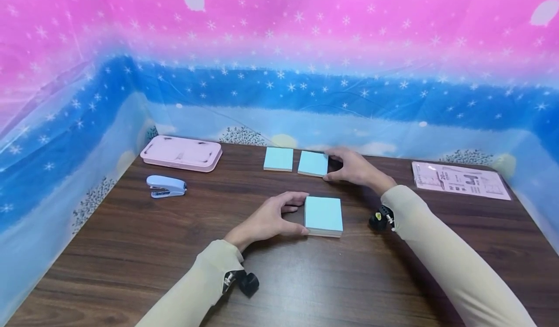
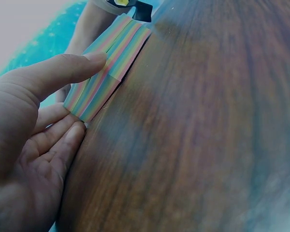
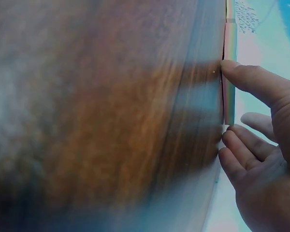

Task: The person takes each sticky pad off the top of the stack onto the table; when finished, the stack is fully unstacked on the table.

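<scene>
Wide gap; stapler (image 1: 169,185), left grip (image 1: 274,217) either side

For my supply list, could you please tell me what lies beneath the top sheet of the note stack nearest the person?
Beneath the top sheet, the note stack shows pink, yellow and bluish striped edges. The inner sheets' faces and the table underneath are covered.

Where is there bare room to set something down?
Bare: brown wooden table between light blue stapler and cream left sleeve, and between pink printed packet and cream right sleeve. Crowded: around turquoise square paper stacks, left hand and right hand.
</scene>
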The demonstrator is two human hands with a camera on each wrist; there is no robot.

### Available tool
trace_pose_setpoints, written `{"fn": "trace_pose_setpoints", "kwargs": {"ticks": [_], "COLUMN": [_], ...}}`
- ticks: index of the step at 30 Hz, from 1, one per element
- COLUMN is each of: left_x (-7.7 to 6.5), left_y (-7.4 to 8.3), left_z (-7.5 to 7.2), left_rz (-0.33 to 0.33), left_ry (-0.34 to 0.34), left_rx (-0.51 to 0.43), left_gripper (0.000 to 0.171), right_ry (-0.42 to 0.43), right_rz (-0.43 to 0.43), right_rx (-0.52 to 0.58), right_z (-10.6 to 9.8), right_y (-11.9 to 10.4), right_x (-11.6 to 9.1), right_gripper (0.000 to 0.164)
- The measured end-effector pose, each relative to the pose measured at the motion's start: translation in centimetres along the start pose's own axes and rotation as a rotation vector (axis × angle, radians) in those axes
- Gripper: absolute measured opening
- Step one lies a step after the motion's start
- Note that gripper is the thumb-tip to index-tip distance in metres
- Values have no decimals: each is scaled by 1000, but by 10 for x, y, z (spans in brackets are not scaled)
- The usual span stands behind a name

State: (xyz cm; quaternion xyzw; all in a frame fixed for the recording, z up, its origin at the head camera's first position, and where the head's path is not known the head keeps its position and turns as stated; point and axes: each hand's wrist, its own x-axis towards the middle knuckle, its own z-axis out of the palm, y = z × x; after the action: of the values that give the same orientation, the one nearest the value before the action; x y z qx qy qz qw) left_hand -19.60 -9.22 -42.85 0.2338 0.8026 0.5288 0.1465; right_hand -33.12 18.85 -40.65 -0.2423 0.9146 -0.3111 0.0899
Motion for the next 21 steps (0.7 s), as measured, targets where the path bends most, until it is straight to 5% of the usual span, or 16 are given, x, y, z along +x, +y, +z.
{"fn": "trace_pose_setpoints", "kwargs": {"ticks": [21], "left_x": [0], "left_y": [1], "left_z": [1], "left_rz": [4], "left_ry": [7], "left_rx": [-2], "left_gripper": [85], "right_ry": [143], "right_rz": [19], "right_rx": [101], "right_z": [-12], "right_y": [3], "right_x": [-52], "right_gripper": [75]}}
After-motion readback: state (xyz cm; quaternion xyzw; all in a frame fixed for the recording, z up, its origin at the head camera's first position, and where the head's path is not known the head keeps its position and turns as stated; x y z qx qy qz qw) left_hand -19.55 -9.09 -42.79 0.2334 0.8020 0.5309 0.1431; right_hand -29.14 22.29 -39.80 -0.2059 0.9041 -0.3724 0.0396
